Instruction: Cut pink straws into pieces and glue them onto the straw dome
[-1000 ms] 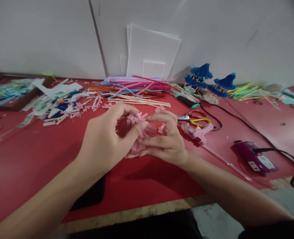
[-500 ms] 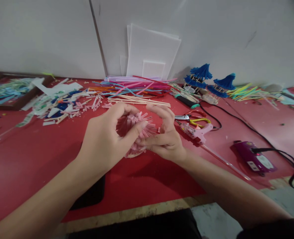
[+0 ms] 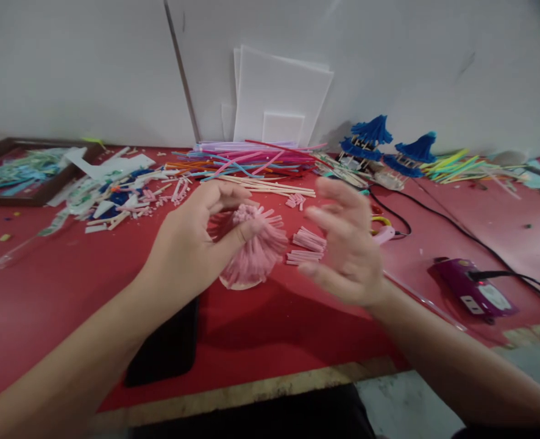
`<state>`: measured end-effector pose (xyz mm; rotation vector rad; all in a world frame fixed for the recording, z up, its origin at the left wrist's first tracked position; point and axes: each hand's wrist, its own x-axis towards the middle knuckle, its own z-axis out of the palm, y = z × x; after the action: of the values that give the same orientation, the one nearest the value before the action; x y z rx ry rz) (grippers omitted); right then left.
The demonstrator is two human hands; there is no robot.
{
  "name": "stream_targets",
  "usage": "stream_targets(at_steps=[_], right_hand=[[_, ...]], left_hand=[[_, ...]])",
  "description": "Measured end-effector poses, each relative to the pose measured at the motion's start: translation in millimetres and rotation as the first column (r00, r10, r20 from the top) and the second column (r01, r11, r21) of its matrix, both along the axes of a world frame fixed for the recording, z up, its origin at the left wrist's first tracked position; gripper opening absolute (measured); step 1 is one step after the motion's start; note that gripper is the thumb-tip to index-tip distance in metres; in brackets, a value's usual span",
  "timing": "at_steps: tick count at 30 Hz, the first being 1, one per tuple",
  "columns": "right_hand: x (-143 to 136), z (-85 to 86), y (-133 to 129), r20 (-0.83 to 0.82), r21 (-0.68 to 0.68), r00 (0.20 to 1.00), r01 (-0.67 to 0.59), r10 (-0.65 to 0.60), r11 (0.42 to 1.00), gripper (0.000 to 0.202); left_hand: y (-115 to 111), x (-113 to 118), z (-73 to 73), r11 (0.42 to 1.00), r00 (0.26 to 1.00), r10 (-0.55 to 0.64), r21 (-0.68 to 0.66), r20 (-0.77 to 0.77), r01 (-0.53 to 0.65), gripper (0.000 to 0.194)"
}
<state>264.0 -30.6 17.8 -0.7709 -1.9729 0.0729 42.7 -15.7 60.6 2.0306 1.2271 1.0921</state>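
Note:
A cone-shaped pink piece (image 3: 256, 250) made of many thin strips flares out over a pale round base. My left hand (image 3: 197, 238) is wrapped round its upper left side, thumb across the front near the top. To the right, my right hand (image 3: 347, 244) is raised with its fingers apart and holds nothing; it is slightly blurred. Between the piece and my right hand lie small bundles of short pink strips (image 3: 309, 239), with a few shorter pink bits (image 3: 295, 200) behind them.
Coloured sticks (image 3: 252, 158) lie along the wall. Scraps (image 3: 114, 195) and a brown frame (image 3: 46, 189) are left. Blue-roofed models (image 3: 365, 140), a mostly hidden pink glue gun (image 3: 386, 235), and a purple power socket (image 3: 475, 289) are right. A black phone (image 3: 167, 347) lies in front.
My right hand has let go of the pink piece and moved right, its fingers spreading. The strip bundles now show, while the glue gun is mostly covered. My left hand keeps its hold.

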Motion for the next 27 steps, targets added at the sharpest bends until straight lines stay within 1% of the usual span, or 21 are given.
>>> stream_targets(at_steps=[2,3,4,5,6,8,10,13,15,17,19,22,24,27], right_hand=[[22,1.3,4,-0.097,0.004,0.987,0.132,-0.131,0.991,0.048],[36,0.0,8,-0.109,-0.007,0.971,0.214,-0.214,0.977,0.043],[51,-2.4,13,-0.07,-0.057,0.953,0.291,-0.294,0.955,0.039],[68,-6.0,18,0.012,-0.108,0.928,0.371,-0.372,0.922,0.038],[85,-10.3,23,0.132,-0.138,0.895,0.442,-0.426,0.886,0.038],[118,-20.3,31,0.255,-0.203,0.871,0.474,-0.421,0.857,0.037],[145,-29.6,34,0.353,-0.246,0.849,0.489,-0.393,0.837,0.045],[170,-38.4,31,0.453,-0.313,0.838,0.469,-0.304,0.826,0.061],[177,-41.2,29,0.49,-0.352,0.843,0.427,-0.225,0.833,0.073],[179,-42.5,28,0.507,-0.363,0.847,0.381,-0.163,0.85,0.077],[179,-42.7,30,0.511,-0.353,0.851,0.336,-0.121,0.873,0.068],[177,-39.9,35,0.495,-0.325,0.864,0.281,-0.09,0.903,0.051],[173,-35.5,38,0.46,-0.289,0.88,0.275,-0.119,0.917,0.045],[156,-26.9,36,0.341,-0.208,0.907,0.331,-0.249,0.92,0.034]], left_hand=[[4,-4,2.3,0.998,0.999,-0.051,-0.028,0.011,0.051,0.026],[6,-6,3.8,0.996,0.997,-0.075,-0.043,0.009,0.075,0.025],[7,-7,5.5,0.994,0.995,-0.099,-0.055,0.002,0.099,0.024],[8,-9,7.3,0.991,0.993,-0.118,-0.057,-0.01,0.117,0.023],[8,-11,8.8,0.99,0.991,-0.134,-0.05,-0.027,0.133,0.023],[9,-13,11.0,0.99,0.989,-0.136,0.017,-0.057,0.137,0.019],[9,-15,11.4,0.988,0.99,-0.124,0.081,-0.068,0.129,0.021],[9,-19,9.4,0.983,0.983,-0.152,0.084,-0.102,0.161,0.025],[9,-21,7.4,0.98,0.972,-0.177,0.063,-0.156,0.188,0.031],[9,-22,6.0,0.983,0.964,-0.162,0.056,-0.209,0.177,0.033],[8,-22,5.7,0.988,0.965,-0.128,0.051,-0.229,0.143,0.031],[5,-19,5.6,0.993,0.974,-0.085,0.068,-0.209,0.102,0.027],[3,-16,4.8,0.993,0.982,-0.064,0.087,-0.179,0.081,0.026],[1,-14,3.2,0.992,0.987,-0.047,0.109,-0.155,0.064,0.024]])
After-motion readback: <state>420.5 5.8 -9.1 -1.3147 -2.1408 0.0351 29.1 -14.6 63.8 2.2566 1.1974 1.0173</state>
